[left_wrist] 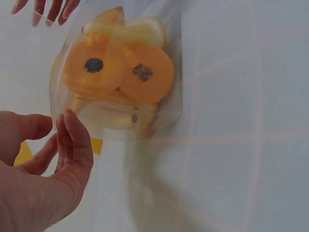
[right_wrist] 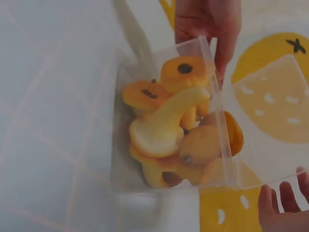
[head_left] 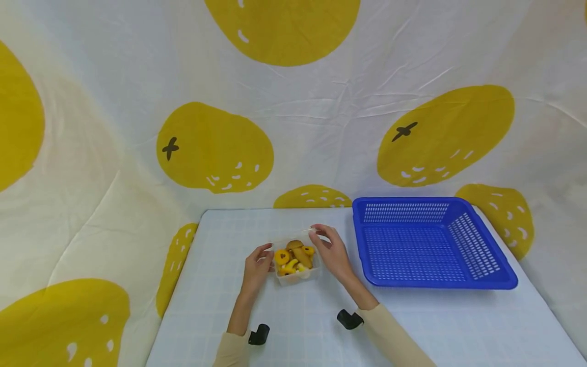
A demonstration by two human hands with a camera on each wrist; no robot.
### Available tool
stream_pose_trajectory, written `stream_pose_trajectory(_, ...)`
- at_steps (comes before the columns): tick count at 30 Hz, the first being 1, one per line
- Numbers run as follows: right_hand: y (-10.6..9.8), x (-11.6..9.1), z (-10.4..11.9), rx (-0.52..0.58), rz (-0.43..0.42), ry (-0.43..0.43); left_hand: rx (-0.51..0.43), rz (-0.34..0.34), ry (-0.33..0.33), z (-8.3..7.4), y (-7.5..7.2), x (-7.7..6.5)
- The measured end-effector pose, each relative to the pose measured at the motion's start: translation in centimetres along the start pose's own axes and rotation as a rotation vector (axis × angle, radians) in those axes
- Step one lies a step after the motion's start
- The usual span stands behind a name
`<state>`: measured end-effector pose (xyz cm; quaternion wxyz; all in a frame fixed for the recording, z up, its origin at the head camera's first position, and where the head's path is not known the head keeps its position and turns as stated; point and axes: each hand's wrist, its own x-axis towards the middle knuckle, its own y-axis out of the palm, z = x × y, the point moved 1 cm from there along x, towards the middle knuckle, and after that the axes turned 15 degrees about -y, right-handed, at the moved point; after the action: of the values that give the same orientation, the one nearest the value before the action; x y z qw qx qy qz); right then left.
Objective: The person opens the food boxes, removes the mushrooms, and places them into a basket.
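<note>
A clear plastic box (head_left: pixel 298 278) stands on the table, filled with several small yellow, orange and brown toy-like pieces (head_left: pixel 300 257). Some are rounded with a dark spot; a pale yellow one (right_wrist: pixel 161 123) has a curved, narrowing neck. My left hand (head_left: pixel 258 270) grips the box at its left side, thumb and fingertips at the rim in the left wrist view. On the far right, my right hand (head_left: pixel 334 252) pinches the edge of the see-through lid (right_wrist: pixel 275 106), which stands raised from the box's far side.
A blue plastic basket (head_left: pixel 433 283) with slotted walls stands right of the box, close to my right forearm. The table (head_left: pixel 229 229) has a pale checked cover. Behind it hangs a white cloth (head_left: pixel 312 148) with large yellow fruit prints.
</note>
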<state>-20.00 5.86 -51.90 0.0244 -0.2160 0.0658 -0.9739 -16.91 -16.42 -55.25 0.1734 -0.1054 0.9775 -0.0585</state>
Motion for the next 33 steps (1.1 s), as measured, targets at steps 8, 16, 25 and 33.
stream_pose_trajectory(8,0.3,1.7,1.6,-0.008,0.024,0.026,0.003,-0.068,0.010,-0.4,0.5,-0.2)
stream_pose_trajectory(16,0.5,3.2,0.3,-0.121,0.046,0.019,0.011,-0.116,-0.010,-0.4,0.8,-0.3)
stream_pose_trajectory(25,0.9,4.8,-0.1,-0.204,0.066,0.002,-0.023,-0.098,-0.008,-0.5,0.7,-0.9)
stream_pose_trajectory(33,1.0,6.0,-0.8,-0.256,0.070,-0.060,-0.047,-0.088,0.001,0.0,0.9,-1.0)
